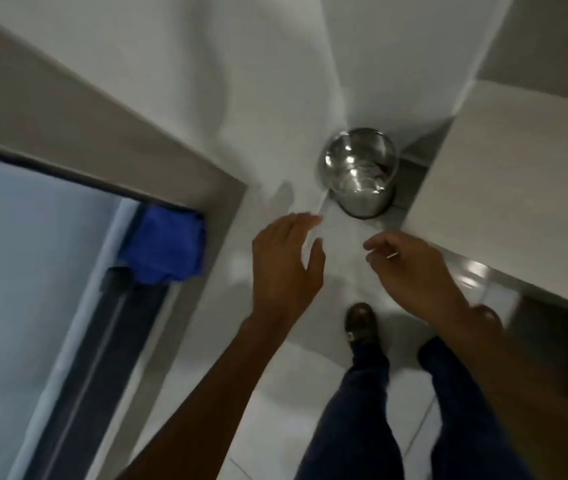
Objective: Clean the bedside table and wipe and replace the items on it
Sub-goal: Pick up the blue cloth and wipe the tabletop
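Note:
A blurred, thin white sheet (343,233) hangs between my two hands, just in front of a shiny metal bin (358,171) standing on the pale floor. My left hand (286,265) has the sheet's left edge between thumb and fingers. My right hand (410,268) has its fingers curled and pinches the right edge. A blue cloth (164,251) hangs on a dark rail at the left, apart from both hands. The bedside table is out of view.
A grey frame (185,168) with a frosted glass panel (26,271) fills the left. A pale cabinet block (517,168) juts in at the right, next to the bin. My legs and sandalled feet (360,323) stand on the tiled floor below.

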The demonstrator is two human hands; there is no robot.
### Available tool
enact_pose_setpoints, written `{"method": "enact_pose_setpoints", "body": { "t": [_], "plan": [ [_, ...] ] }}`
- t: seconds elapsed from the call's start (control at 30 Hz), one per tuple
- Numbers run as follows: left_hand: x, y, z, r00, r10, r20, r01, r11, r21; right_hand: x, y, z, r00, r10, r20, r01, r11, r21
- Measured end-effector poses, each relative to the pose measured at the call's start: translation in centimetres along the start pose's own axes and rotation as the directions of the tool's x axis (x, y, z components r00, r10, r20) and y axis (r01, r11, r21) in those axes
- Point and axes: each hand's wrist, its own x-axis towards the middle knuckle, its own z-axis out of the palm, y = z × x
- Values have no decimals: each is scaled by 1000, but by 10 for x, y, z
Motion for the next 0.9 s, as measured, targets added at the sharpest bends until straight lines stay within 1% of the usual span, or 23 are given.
{"method": "enact_pose_setpoints", "body": {
  "t": [0.07, 0.13, 0.17, 0.23, 0.3, 0.33, 0.4, 0.47, 0.53, 0.6, 0.67, 0.73, 0.8, 0.83, 0.87, 0.9],
  "plan": [
    [-8, -29, -38, 996, -46, -75, 48, 999, 14, 1, -33, 39, 996, -73, 54, 72, 997, 13],
    [-18, -54, -70, 985, -61, -159, 74, 995, 74, 0, -66, 79, 983, -135, 128, 128, 990, 66],
    [-23, -65, -83, 977, -83, -199, 105, 989, 104, 0, -80, 96, 976, -134, 169, 118, 987, 105],
    [-29, -91, -104, 945, -180, -274, 222, 966, 131, 4, -104, 126, 972, -91, 217, 60, 987, 148],
    [-31, -115, -115, 906, -295, -304, 356, 919, 170, 12, -123, 151, 975, -48, 219, 21, 992, 122],
    [-31, -125, -117, 898, -334, -287, 397, 895, 203, 16, -130, 160, 978, -32, 208, 10, 995, 103],
    [-28, -137, -115, 905, -360, -227, 410, 880, 238, 26, -142, 178, 983, 0, 185, -26, 990, 136],
    [-27, -142, -108, 908, -371, -193, 410, 882, 233, 32, -149, 191, 984, 48, 173, -87, 971, 224],
    [-27, -143, -104, 906, -372, -203, 412, 885, 218, 36, -151, 199, 980, 88, 180, -140, 944, 298],
    [-27, -144, -103, 898, -385, -210, 426, 881, 206, 38, -149, 198, 979, 84, 188, -153, 908, 390],
    [-24, -143, -104, 896, -406, -181, 435, 885, 164, 38, -141, 188, 976, 92, 200, -180, 857, 484],
    [-19, -135, -100, 920, -364, -146, 384, 911, 151, 35, -124, 173, 963, 121, 241, -242, 778, 580],
    [-15, -114, -84, 959, -278, -64, 285, 940, 190, 33, -96, 149, 955, 154, 255, -286, 709, 645],
    [-15, -100, -72, 967, -255, -12, 253, 955, 153, 32, -78, 133, 959, 166, 232, -281, 678, 679],
    [-14, -84, -56, 961, -271, 46, 269, 962, 53, 32, -56, 115, 964, 180, 196, -266, 639, 721],
    [-13, -70, -40, 942, -312, 119, 322, 944, -74, 30, -36, 97, 967, 193, 164, -249, 603, 758]
  ]
}}
